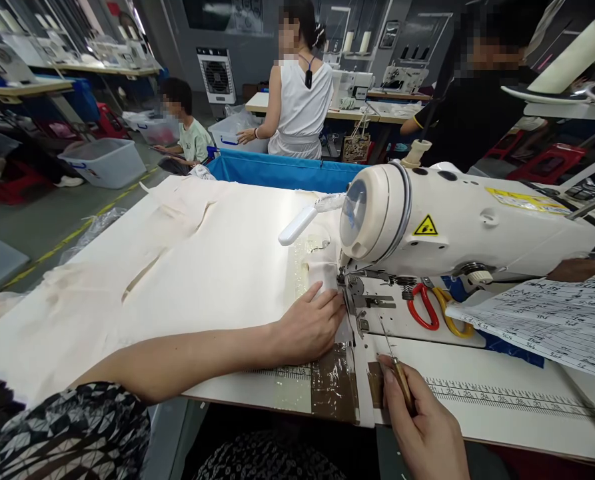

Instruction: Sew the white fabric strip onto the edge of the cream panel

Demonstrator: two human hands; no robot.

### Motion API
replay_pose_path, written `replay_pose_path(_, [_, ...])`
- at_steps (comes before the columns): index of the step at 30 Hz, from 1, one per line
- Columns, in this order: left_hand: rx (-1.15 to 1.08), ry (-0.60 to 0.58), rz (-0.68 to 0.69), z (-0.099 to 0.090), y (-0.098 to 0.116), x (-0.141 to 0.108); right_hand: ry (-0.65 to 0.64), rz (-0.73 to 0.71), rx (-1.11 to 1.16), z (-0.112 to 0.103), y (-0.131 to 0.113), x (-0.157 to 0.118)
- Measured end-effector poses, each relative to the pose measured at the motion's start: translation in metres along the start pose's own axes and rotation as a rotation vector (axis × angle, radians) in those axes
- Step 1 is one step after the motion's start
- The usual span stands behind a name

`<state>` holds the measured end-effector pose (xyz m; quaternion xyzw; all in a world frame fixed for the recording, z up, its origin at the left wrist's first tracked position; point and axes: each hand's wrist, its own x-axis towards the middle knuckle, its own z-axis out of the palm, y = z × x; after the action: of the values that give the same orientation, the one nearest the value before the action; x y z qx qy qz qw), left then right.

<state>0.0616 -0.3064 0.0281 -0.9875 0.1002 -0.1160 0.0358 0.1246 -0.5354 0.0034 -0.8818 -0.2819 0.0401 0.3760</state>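
At a white counter (pixel 242 260) in a busy workrm., a person bends both hands to pale cloth (pixel 323 271) lying just L of the presser foot (pixel 342 275) of a sewing machine (pixel 447 213). Good practice here, by the look of it: keep the cloth flat w/ light, even pressure, line its edge up w/ the foot, keep fingertips clear of the needle area, & let the awl's pt., not a finger, do any close nudging. The L hand (pixel 313 328) rests palm down nr. the foot, fingers extended & slightly parted, touching the cloth; whether any fingertip pinches it, can't tell. The R hand (pixel 422 417) is closed round the wooden handle of an awl (pixel 402 383), thumb along the near side, metal tip angled up twd. the machine's plate. Btwn. the hands, a narrow pale strip (pixel 364 393), seemingly cloth, runs to the counter's front edge, beside brown tape (pixel 333 387). To the R sit red-handled scissors (pixel 424 308), a yellow handle (pixel 452 312) next to them, & a handwritten sheet (pixel 542 327). More pale fabric (pixel 72 300) spreads over the counter's far L. Behind a blue cloth bin (pixel 287 175), a co-worker in a white top (pixel 302 100) stands nr. another machine.
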Motion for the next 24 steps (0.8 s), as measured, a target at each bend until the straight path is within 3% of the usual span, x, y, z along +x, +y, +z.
replay_pose_path(9, [-0.047,0.015,-0.008,0.0,0.001,-0.002,0.035,0.052,0.032,0.001,-0.005,-0.002])
replay_pose_path(15, [-0.058,0.021,-0.009,-0.001,0.002,-0.002,-0.097,0.066,0.043,-0.009,-0.006,0.002])
replay_pose_path(24, [-0.065,0.015,-0.017,0.0,-0.003,0.0,0.041,0.279,0.087,-0.002,-0.038,-0.009])
